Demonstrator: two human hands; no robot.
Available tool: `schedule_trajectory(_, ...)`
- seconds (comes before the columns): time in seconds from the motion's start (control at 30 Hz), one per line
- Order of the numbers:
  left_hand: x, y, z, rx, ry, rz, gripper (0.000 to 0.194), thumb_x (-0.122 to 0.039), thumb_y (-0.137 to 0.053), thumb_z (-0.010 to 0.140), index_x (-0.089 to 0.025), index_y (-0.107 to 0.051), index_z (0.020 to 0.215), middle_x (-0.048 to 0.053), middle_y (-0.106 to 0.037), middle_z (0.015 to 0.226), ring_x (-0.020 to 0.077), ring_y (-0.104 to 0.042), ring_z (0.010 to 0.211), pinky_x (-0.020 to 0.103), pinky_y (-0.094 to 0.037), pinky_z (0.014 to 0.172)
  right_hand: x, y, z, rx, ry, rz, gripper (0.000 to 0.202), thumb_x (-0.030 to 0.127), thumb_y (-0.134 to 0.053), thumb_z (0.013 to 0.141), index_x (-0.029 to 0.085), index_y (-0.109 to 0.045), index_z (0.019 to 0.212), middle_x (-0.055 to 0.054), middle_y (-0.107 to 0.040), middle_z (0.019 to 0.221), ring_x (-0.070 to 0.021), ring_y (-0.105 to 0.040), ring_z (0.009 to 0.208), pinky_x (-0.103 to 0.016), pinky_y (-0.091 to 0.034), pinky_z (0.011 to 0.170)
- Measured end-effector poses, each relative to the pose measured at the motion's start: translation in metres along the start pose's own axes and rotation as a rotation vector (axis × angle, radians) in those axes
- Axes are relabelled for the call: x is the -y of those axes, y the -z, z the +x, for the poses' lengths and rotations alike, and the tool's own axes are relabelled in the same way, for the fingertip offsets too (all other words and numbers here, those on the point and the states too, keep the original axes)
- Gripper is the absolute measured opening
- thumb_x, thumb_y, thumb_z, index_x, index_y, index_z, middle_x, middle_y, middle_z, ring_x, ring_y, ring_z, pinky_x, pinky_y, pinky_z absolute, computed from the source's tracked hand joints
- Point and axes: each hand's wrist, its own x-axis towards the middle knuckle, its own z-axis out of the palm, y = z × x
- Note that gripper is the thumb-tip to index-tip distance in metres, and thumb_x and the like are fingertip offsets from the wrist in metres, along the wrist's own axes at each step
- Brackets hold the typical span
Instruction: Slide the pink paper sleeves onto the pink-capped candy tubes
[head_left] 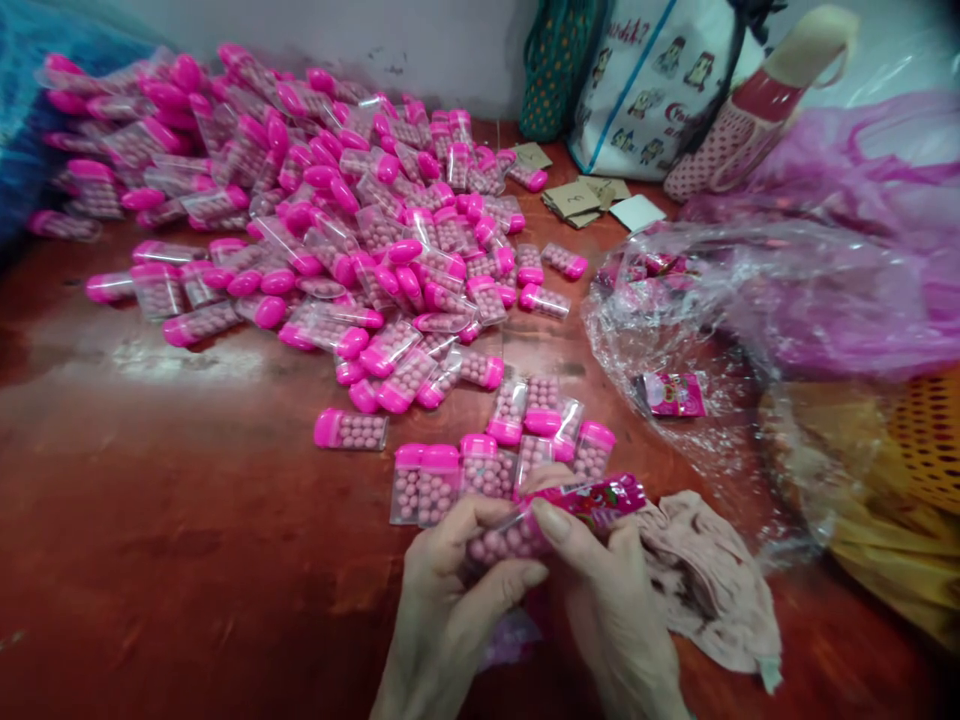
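My left hand is closed around a clear candy box filled with small pink balls, its thumb and fingers along the sides. My right hand pinches a shiny magenta printed wrapper at the right end of that box. Whether the wrapper is partly over the box I cannot tell, as the fingers hide the join. Just beyond my hands lie several more pink-capped candy boxes. One lone candy box rests further left on the reddish-brown table.
A large heap of pink-capped boxes spreads along the wall. On the right are a crumpled cloth, a clear plastic bag with a magenta packet on it, and a yellow basket. Cardboard pieces and a white bag stand behind.
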Motion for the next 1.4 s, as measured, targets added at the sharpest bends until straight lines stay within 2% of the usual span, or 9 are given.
schedule_trajectory(0.17,-0.001,-0.005,-0.003,-0.04,-0.026,-0.044,0.01,-0.017,-0.073,0.062,-0.02,-0.067,0.07,-0.004,-0.053,0.053,0.0096,-0.043,0.049,0.019,-0.034,0.046,-0.008,0.002,0.0,-0.045,0.101,-0.055,0.006,0.023,-0.069,0.073,0.018,-0.065,0.075,0.001,-0.064,0.072,-0.0142,-0.058,0.069,-0.026,-0.049,0.066)
schedule_trajectory(0.37,0.002,-0.011,-0.002,-0.112,-0.06,-0.069,0.008,-0.018,-0.071,0.065,-0.018,-0.063,0.064,-0.004,-0.05,0.051,0.0089,-0.042,0.048,0.018,-0.034,0.045,-0.013,-0.001,-0.005,-0.137,-0.013,-0.268,0.015,0.025,-0.077,0.064,0.016,-0.066,0.069,0.0,-0.068,0.065,-0.0148,-0.063,0.058,-0.025,-0.051,0.057)
schedule_trajectory(0.47,0.005,-0.017,0.001,-0.233,-0.109,-0.024,0.008,-0.02,-0.071,0.066,-0.02,-0.064,0.069,-0.004,-0.052,0.053,0.0103,-0.045,0.05,0.018,-0.038,0.047,-0.012,-0.005,-0.003,-0.039,-0.058,-0.086,0.017,0.024,-0.078,0.064,0.017,-0.068,0.075,0.0,-0.07,0.068,-0.0146,-0.066,0.061,-0.024,-0.053,0.061)
schedule_trajectory(0.57,0.004,-0.017,0.0,-0.357,-0.241,0.138,0.023,-0.016,-0.071,0.065,-0.025,-0.069,0.086,-0.003,-0.063,0.062,0.0129,-0.054,0.054,0.02,-0.044,0.054,-0.007,-0.007,-0.002,0.082,-0.12,0.055,0.02,0.025,-0.076,0.068,0.019,-0.069,0.085,-0.001,-0.07,0.07,-0.0146,-0.066,0.064,-0.026,-0.053,0.067)
schedule_trajectory(0.7,-0.005,0.002,-0.007,-0.118,-0.427,0.328,0.053,-0.011,-0.075,0.058,-0.03,-0.068,0.107,0.002,-0.073,0.093,0.0207,-0.066,0.076,0.023,-0.049,0.07,0.0,0.002,-0.001,0.16,-0.201,0.159,0.023,0.036,-0.073,0.07,0.017,-0.068,0.082,-0.002,-0.067,0.063,-0.0171,-0.065,0.06,-0.029,-0.052,0.06)
schedule_trajectory(0.8,-0.013,0.018,-0.009,0.032,-0.464,0.328,0.046,-0.013,-0.072,0.066,-0.032,-0.068,0.107,0.001,-0.074,0.086,0.0205,-0.068,0.07,0.024,-0.052,0.067,0.002,0.012,0.0,0.224,-0.287,0.171,0.033,0.045,-0.076,0.064,0.015,-0.066,0.073,-0.003,-0.063,0.058,-0.0168,-0.061,0.056,-0.027,-0.05,0.052)
schedule_trajectory(0.97,-0.025,0.018,-0.005,-0.105,-0.66,0.351,0.031,-0.011,-0.069,0.069,-0.032,-0.074,0.091,-0.002,-0.073,0.071,0.0152,-0.066,0.056,0.02,-0.051,0.053,0.0,0.016,-0.003,0.32,-0.343,0.167,0.035,0.047,-0.074,0.066,0.014,-0.062,0.066,0.0,-0.058,0.054,-0.0116,-0.054,0.049,-0.022,-0.044,0.049)
schedule_trajectory(1.13,-0.029,0.01,-0.004,-0.261,-0.791,0.556,0.023,-0.008,-0.069,0.069,-0.022,-0.075,0.085,0.001,-0.073,0.075,0.0162,-0.068,0.069,0.019,-0.052,0.066,-0.004,0.015,-0.008,0.338,-0.306,0.169,0.033,0.046,-0.071,0.071,0.013,-0.062,0.071,0.0,-0.058,0.058,-0.0099,-0.052,0.05,-0.02,-0.04,0.049)
schedule_trajectory(1.4,-0.029,0.023,0.001,-0.154,-1.02,0.836,0.03,-0.007,-0.06,0.076,-0.018,-0.07,0.102,0.004,-0.072,0.082,0.016,-0.067,0.076,0.019,-0.049,0.076,-0.003,0.008,-0.01,0.376,-0.334,0.201,0.027,0.037,-0.068,0.077,0.013,-0.059,0.067,0.002,-0.052,0.057,-0.0074,-0.046,0.051,-0.016,-0.04,0.048)
